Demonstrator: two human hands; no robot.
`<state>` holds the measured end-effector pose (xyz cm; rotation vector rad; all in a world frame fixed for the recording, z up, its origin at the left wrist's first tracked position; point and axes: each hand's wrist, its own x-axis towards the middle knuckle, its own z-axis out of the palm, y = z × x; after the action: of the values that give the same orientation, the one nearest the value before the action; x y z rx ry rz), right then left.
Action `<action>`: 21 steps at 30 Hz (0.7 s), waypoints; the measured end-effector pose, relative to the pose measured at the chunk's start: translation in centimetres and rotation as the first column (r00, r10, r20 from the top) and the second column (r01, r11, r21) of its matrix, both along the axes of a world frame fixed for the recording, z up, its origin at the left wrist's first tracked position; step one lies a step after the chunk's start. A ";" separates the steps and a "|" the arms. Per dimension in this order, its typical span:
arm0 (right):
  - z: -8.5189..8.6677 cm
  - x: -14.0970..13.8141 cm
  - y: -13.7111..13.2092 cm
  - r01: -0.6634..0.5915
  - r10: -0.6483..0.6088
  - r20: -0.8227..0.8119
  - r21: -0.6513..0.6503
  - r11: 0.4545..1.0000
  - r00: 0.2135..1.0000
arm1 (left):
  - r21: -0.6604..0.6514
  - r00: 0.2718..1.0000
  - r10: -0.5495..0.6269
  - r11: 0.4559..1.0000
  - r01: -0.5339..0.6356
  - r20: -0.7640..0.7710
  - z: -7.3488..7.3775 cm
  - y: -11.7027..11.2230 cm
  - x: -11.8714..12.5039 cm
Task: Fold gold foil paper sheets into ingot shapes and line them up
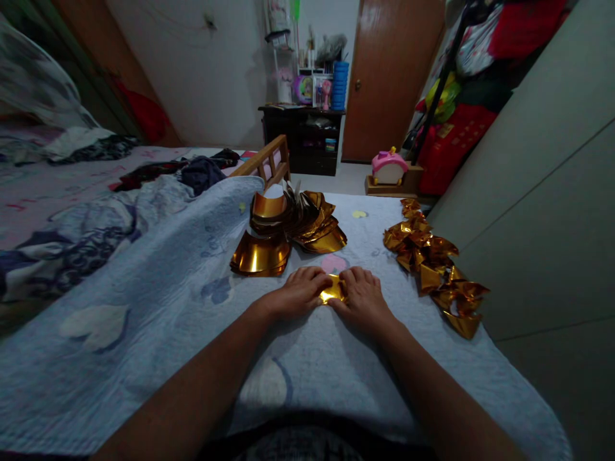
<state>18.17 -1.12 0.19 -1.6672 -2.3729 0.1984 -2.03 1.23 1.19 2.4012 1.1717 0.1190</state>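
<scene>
Between my two hands lies a small piece of shiny gold foil paper (332, 291), low over the light blue quilt (317, 358). My left hand (302, 291) has its fingers closed on the paper's left side. From the other side, my right hand (361, 298) grips it with thumb and bent fingers. Parts of the paper are hidden under the fingers. Just beyond my left hand is a fanned stack of gold foil sheets (262, 253). To the right, several folded gold foil pieces (432, 272) lie in a long heap.
A wooden bed rail (266, 163) rises behind the stack. Rumpled clothes (202, 174) and bedding are on the left. Close on the right stands a pale cabinet wall (538, 211). Farther back are a pink toy (389, 168), a dark shelf (302, 141) and a brown door (389, 83).
</scene>
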 end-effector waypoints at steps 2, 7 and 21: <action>-0.1 0.5 0.1 0.014 -0.015 -0.022 -0.021 1.000 1.000 | -0.005 1.000 0.001 1.000 -0.001 -0.005 0.1 0.0 0.0; -1.1 2.4 0.8 0.057 -0.059 -0.050 -0.040 0.998 0.997 | -0.023 1.000 -0.006 1.000 0.006 -0.005 0.3 0.0 -0.1; -1.2 6.0 1.5 -0.001 -0.005 -0.075 -0.078 0.997 0.997 | 0.062 1.000 -0.001 0.998 0.001 -0.008 0.3 -0.4 0.0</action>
<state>24.16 0.41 -0.99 -1.6648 -2.3360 0.3516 -2.05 0.85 1.49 2.4583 1.1870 0.1477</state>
